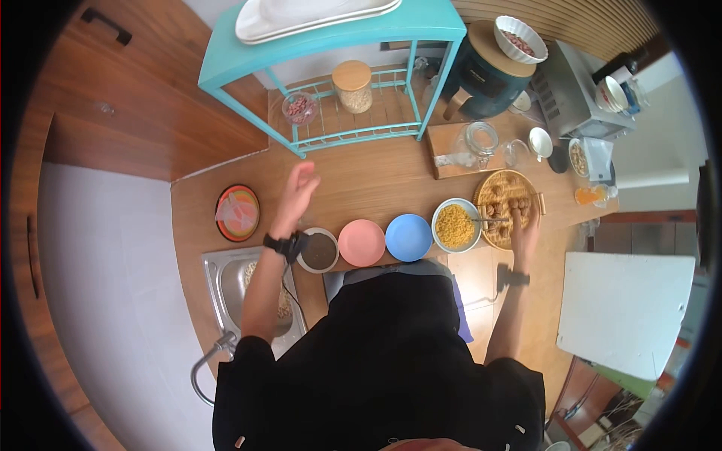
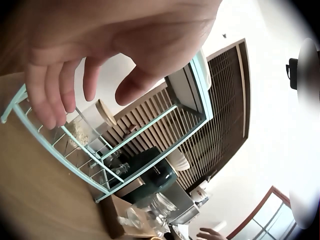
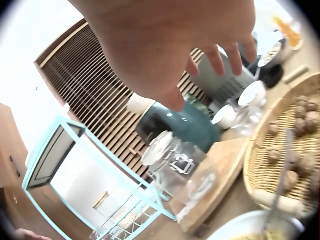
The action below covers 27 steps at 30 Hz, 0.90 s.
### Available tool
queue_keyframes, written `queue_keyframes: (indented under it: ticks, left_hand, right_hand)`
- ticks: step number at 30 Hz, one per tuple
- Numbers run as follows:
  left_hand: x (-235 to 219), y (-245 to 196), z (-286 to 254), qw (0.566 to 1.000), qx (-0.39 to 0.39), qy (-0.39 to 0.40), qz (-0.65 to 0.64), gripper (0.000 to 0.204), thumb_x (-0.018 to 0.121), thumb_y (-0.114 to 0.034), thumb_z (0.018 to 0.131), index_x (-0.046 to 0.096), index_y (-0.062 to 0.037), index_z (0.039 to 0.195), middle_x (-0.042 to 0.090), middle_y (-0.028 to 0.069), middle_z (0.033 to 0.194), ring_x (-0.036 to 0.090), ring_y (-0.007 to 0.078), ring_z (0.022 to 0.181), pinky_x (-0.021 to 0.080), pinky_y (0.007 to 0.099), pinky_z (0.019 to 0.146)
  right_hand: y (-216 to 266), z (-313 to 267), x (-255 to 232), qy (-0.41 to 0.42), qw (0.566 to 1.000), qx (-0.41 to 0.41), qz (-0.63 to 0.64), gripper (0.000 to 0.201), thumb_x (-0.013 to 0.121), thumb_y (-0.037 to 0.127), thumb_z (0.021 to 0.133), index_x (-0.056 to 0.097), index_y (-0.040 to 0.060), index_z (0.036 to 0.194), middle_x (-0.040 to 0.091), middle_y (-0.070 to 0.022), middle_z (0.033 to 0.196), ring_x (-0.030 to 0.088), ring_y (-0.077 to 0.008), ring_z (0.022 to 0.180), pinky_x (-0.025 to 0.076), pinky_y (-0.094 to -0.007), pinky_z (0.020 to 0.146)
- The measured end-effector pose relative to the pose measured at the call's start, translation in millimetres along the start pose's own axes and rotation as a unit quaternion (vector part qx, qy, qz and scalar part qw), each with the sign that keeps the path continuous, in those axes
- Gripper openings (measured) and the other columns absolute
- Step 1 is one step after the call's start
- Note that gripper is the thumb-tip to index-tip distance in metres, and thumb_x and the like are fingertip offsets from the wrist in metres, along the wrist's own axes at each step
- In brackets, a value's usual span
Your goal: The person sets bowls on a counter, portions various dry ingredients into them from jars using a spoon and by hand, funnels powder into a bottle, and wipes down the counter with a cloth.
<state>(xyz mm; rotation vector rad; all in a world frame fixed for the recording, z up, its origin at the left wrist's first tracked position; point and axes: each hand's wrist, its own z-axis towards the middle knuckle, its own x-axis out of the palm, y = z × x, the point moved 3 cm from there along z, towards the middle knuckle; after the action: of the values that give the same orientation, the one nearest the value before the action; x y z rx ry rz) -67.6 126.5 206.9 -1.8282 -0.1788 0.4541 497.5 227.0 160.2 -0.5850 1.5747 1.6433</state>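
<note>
My left hand (image 1: 295, 199) is raised over the counter near the teal rack, fingers loosely bent and holding nothing. In the left wrist view its fingers (image 2: 67, 87) hang apart, overlapping the rack. My right hand (image 1: 526, 231) is at the right side of a round wicker basket (image 1: 492, 184) of brown, walnut-like balls (image 1: 502, 227). The right wrist view shows that hand's fingers (image 3: 232, 57) spread and relaxed, nothing between them. Beside the basket stands a white bowl of yellow kernels (image 1: 454, 225), a metal utensil (image 3: 280, 185) reaching from it over the basket's rim.
Blue (image 1: 408, 237) and pink (image 1: 362, 243) bowls and a dark-filled bowl (image 1: 319, 250) line the counter's front edge. A sink (image 1: 214, 274) lies left. The teal rack (image 1: 338, 34) holds jars. Behind the basket, glass jars (image 1: 481, 138) stand on a wooden board (image 1: 442, 143).
</note>
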Motion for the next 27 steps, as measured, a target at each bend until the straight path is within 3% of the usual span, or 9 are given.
queue_keyframes:
  ticks: [3,5,9,11,14,16,18,20,27]
  left_hand:
    - [-2.0,11.8,89.1,0.969,0.155,-0.011,0.192,0.057,0.073,-0.019,0.084,0.049,-0.0047,0.134,0.057,0.0170,0.130,0.058,0.0319,0.114,0.047,0.0423,0.096]
    - [2.9,-7.1,129.9,0.882,0.321,-0.076,0.337,0.066,0.076,-0.014,0.076,0.048,-0.0056,0.136,0.055,0.0195,0.129,0.056,0.0361,0.115,0.046,0.0461,0.099]
    - [3.7,-27.8,197.5,0.803,0.227,-0.144,0.532,0.072,0.076,-0.028,0.073,0.049,-0.0081,0.137,0.062,0.0182,0.115,0.056,0.0386,0.113,0.046,0.0503,0.099]
    - [2.6,-24.0,219.4,0.836,0.171,-0.153,0.498,0.073,0.077,-0.041,0.072,0.053,-0.0093,0.133,0.065,0.0179,0.112,0.058,0.0385,0.112,0.046,0.0517,0.098]
    - [-26.7,50.2,295.3,0.844,0.210,-0.209,0.448,0.066,0.083,-0.026,0.074,0.053,0.0021,0.126,0.068,0.0180,0.098,0.068,0.0322,0.082,0.056,0.0443,0.069]
    - [-39.5,77.7,318.2,0.954,0.120,-0.136,0.239,0.053,0.085,-0.014,0.073,0.056,0.0005,0.116,0.064,0.0101,0.077,0.061,0.0202,0.059,0.049,0.0330,0.049]
    - [-43.4,97.0,330.8,0.985,0.072,-0.082,0.135,0.048,0.085,-0.008,0.073,0.057,-0.0003,0.111,0.062,0.0062,0.066,0.058,0.0142,0.047,0.045,0.0273,0.039]
    - [-50.1,107.1,332.4,0.995,-0.026,-0.082,0.046,0.069,0.092,-0.031,0.063,0.063,0.0069,0.113,0.071,0.0200,0.101,0.070,0.0238,0.086,0.058,0.0336,0.072]
    - [-5.2,23.9,224.4,0.907,0.104,-0.207,0.352,0.106,0.089,-0.048,0.063,0.040,0.0065,0.139,0.051,0.0247,0.134,0.052,0.0343,0.125,0.042,0.0443,0.106]
  right_hand:
    - [-56.4,-73.6,-24.2,0.024,0.987,0.149,0.053,0.056,0.062,0.029,0.096,0.045,0.0014,0.141,0.063,-0.0227,0.126,0.064,-0.0340,0.111,0.050,-0.0434,0.095]
    - [-94.9,-125.4,-39.1,-0.011,0.983,0.184,-0.003,0.052,0.061,0.028,0.095,0.049,0.0005,0.137,0.067,-0.0209,0.119,0.066,-0.0322,0.108,0.051,-0.0431,0.093]
    - [-124.0,-224.6,-68.1,-0.041,0.952,0.302,-0.041,0.049,0.060,0.029,0.094,0.054,0.0035,0.135,0.070,-0.0195,0.113,0.065,-0.0319,0.110,0.049,-0.0384,0.093]
    - [-135.9,-272.5,-77.3,-0.015,0.935,0.354,-0.028,0.048,0.059,0.029,0.092,0.055,0.0038,0.133,0.071,-0.0215,0.110,0.066,-0.0339,0.106,0.050,-0.0397,0.093]
    - [-127.7,-330.5,-92.7,-0.019,0.915,0.403,-0.031,0.047,0.061,0.029,0.091,0.059,0.0023,0.129,0.071,-0.0219,0.108,0.067,-0.0358,0.103,0.051,-0.0414,0.090]
    - [-121.0,-357.1,-92.1,0.004,0.902,0.429,-0.043,0.044,0.061,0.024,0.092,0.059,-0.0020,0.127,0.071,-0.0233,0.106,0.069,-0.0356,0.099,0.054,-0.0420,0.086]
    - [-119.9,-376.7,-86.9,0.001,0.896,0.442,-0.033,0.044,0.061,0.025,0.091,0.059,-0.0018,0.127,0.071,-0.0240,0.106,0.069,-0.0359,0.099,0.054,-0.0419,0.086]
    - [-123.1,-384.9,-78.4,0.020,0.894,0.447,-0.001,0.045,0.062,0.025,0.091,0.059,-0.0024,0.126,0.071,-0.0250,0.106,0.069,-0.0361,0.099,0.055,-0.0414,0.085]
    - [-121.5,-265.7,-36.6,0.072,0.939,0.336,0.026,0.043,0.064,0.027,0.091,0.061,-0.0010,0.124,0.072,-0.0233,0.100,0.071,-0.0339,0.093,0.056,-0.0397,0.083]
